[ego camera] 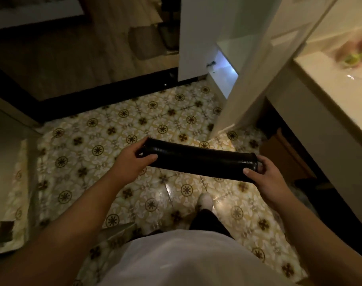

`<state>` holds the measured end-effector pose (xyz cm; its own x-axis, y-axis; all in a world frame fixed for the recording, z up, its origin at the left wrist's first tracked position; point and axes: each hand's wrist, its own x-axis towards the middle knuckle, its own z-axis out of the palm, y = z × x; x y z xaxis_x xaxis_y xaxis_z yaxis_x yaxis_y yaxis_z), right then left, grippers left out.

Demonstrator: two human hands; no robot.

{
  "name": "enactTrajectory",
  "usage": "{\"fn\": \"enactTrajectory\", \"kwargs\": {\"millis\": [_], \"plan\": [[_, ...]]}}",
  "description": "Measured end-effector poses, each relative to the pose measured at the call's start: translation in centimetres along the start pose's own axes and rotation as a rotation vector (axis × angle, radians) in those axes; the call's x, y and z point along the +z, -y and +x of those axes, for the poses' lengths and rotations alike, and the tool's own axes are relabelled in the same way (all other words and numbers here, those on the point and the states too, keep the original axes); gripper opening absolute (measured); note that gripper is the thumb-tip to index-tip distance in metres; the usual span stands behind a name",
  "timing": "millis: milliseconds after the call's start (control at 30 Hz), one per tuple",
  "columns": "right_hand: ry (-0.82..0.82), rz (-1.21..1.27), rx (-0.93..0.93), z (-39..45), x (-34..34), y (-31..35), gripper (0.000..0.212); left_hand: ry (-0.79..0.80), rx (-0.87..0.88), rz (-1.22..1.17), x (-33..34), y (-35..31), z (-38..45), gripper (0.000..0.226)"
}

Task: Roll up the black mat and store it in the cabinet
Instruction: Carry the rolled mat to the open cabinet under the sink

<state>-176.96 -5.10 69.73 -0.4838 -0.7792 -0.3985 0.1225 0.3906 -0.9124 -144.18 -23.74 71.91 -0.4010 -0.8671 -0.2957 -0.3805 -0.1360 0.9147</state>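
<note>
The black mat (198, 161) is rolled into a tight tube and held level above the patterned floor, in front of my body. My left hand (132, 159) grips its left end, fingers wrapped around the roll. My right hand (264, 176) holds the right end, thumb on top. A white cabinet (196, 38) stands ahead with its door (256, 65) swung open toward me; a lit lower compartment (223, 73) shows inside.
A white countertop (330, 79) runs along the right, with a dark gap beneath it. The tiled floor (134, 124) ends at a black threshold (106, 91), wooden flooring beyond. A low ledge (9, 182) lies at the left. My foot (205, 201) is below the mat.
</note>
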Motion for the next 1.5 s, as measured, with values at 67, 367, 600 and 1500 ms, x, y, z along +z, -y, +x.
{"fn": "enactTrajectory", "kwargs": {"millis": [67, 367, 600, 1500], "plan": [[0.051, -0.027, -0.015, 4.3, 0.1, 0.9, 0.042, -0.032, -0.029, -0.007, 0.1, -0.3, 2.2, 0.065], [0.318, -0.114, -0.051, 22.8, 0.8, 7.9, 0.044, -0.244, -0.115, -0.055, 0.6, -3.1, 11.2, 0.059], [0.448, -0.191, -0.074, 33.4, 5.0, 12.7, 0.037, -0.305, -0.155, -0.094, -2.0, -4.6, 19.5, 0.045], [-0.063, 0.121, 0.09, 69.6, 8.7, 21.6, 0.053, 0.199, -0.156, 0.248, -6.1, -18.0, 75.2, 0.071]]}}
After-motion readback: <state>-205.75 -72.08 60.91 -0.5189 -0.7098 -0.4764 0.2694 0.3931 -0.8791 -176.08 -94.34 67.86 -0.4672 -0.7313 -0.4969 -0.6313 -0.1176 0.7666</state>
